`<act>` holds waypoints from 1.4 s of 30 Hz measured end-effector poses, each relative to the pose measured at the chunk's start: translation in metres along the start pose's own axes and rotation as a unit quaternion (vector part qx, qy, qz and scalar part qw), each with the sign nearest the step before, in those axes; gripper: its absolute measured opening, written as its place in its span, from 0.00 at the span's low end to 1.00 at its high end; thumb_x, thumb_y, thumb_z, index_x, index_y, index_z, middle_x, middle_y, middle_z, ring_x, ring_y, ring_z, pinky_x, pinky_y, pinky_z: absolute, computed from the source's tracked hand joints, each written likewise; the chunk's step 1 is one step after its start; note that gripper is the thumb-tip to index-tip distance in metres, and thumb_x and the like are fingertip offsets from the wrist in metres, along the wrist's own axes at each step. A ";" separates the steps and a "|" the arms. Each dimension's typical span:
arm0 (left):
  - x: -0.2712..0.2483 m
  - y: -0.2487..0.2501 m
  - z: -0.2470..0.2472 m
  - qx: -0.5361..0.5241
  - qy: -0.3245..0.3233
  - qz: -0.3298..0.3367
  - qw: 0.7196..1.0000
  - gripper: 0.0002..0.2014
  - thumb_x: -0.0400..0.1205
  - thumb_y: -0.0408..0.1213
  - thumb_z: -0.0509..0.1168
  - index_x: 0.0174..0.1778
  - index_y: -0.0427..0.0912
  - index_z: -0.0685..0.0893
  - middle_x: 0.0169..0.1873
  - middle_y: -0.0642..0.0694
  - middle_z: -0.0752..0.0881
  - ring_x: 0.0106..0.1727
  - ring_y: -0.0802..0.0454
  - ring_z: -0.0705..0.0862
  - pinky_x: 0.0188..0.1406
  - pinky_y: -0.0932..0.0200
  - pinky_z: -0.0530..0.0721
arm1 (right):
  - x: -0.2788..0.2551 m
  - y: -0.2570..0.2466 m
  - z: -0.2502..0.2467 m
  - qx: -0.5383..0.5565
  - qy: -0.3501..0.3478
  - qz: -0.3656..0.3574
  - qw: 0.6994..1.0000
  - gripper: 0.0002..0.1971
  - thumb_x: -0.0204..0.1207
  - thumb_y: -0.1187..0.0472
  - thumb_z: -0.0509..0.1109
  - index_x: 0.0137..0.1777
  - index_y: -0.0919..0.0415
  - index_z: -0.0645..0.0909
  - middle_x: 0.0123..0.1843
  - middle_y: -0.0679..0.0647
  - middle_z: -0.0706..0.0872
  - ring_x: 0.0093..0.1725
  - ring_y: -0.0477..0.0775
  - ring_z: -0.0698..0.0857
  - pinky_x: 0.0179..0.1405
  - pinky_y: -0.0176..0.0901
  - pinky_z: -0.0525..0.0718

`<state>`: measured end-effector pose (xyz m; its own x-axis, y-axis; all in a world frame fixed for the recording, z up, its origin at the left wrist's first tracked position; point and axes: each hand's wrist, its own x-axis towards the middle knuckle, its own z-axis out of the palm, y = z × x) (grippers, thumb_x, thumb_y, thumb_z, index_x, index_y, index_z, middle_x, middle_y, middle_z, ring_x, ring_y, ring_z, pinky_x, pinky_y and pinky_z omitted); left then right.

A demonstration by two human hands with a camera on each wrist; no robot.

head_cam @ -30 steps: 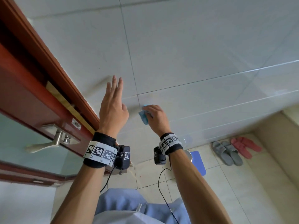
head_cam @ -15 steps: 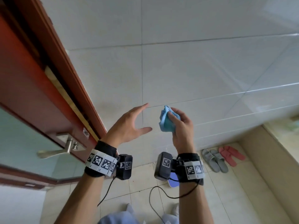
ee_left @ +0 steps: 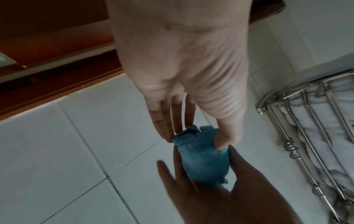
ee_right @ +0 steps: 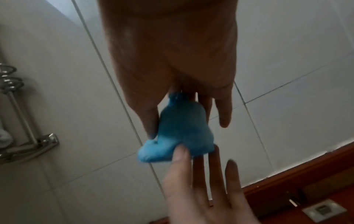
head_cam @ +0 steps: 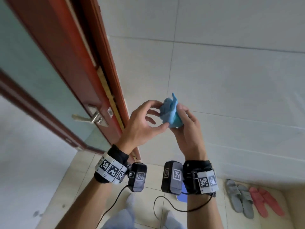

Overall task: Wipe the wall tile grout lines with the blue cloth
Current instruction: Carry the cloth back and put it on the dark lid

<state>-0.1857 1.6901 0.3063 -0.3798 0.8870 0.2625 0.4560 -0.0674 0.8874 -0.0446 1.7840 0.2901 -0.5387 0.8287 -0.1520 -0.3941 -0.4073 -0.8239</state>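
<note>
The crumpled blue cloth is held in the air in front of the white wall tiles, clear of the wall. My right hand holds it from the right, thumb and fingers around its lower part. My left hand pinches its left side between thumb and fingertips. In the left wrist view the left thumb digs into the cloth. From the right wrist, the cloth sits between both hands. A vertical grout line runs just above the hands.
A red-brown door frame and a glass door with a metal handle stand close on the left. Grey slippers and pink slippers lie on the floor at the right. A metal towel rack hangs on the wall.
The right hand drew the cloth off the wall and lifted it. The left hand left the wall, swung over and took hold of the cloth's other side.
</note>
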 end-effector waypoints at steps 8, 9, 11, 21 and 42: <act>-0.053 0.029 -0.025 -0.010 0.109 -0.130 0.985 0.23 0.82 0.42 0.78 0.72 0.46 0.83 0.63 0.52 0.89 0.61 0.53 0.91 0.61 0.43 0.91 | -0.029 0.003 0.013 -0.061 -0.153 0.059 0.984 0.20 0.81 0.62 0.76 0.72 0.65 0.84 0.66 0.66 0.89 0.65 0.62 0.90 0.69 0.55 0.86; -0.062 0.033 -0.033 0.020 0.122 -0.130 0.984 0.25 0.82 0.45 0.78 0.74 0.48 0.82 0.65 0.53 0.88 0.62 0.54 0.90 0.61 0.46 0.91 | -0.033 0.007 0.021 -0.059 -0.154 0.070 0.984 0.20 0.82 0.63 0.76 0.72 0.66 0.84 0.66 0.66 0.90 0.64 0.61 0.90 0.67 0.53 0.88; -0.084 0.042 -0.052 0.104 0.154 -0.104 0.977 0.27 0.81 0.46 0.79 0.76 0.49 0.81 0.67 0.55 0.85 0.65 0.57 0.88 0.58 0.54 0.91 | -0.042 0.016 0.041 -0.038 -0.143 0.094 0.984 0.21 0.83 0.62 0.76 0.73 0.69 0.81 0.66 0.67 0.90 0.62 0.61 0.91 0.64 0.51 0.89; -0.279 0.085 -0.163 0.277 0.275 -0.084 0.917 0.33 0.76 0.40 0.83 0.76 0.46 0.80 0.68 0.56 0.85 0.62 0.59 0.85 0.59 0.59 0.86 | -0.171 0.091 0.191 -0.163 -0.327 0.216 0.906 0.34 0.79 0.34 0.74 0.69 0.63 0.85 0.59 0.61 0.93 0.57 0.60 0.94 0.58 0.56 0.92; -0.797 -0.011 -0.236 0.179 0.524 -0.490 0.673 0.22 0.84 0.48 0.76 0.68 0.39 0.83 0.55 0.45 0.91 0.47 0.52 0.90 0.50 0.59 0.89 | -0.532 0.456 0.345 -0.342 -0.574 0.404 0.625 0.15 0.76 0.69 0.80 0.62 0.62 0.87 0.57 0.65 0.93 0.54 0.63 0.93 0.48 0.47 0.93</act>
<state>-0.0781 0.8758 0.1772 -0.9129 -0.3975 -0.0933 -0.3341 0.5960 0.7302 -0.1948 1.0251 0.1832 -0.6906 -0.5222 -0.5004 0.5505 0.0692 -0.8319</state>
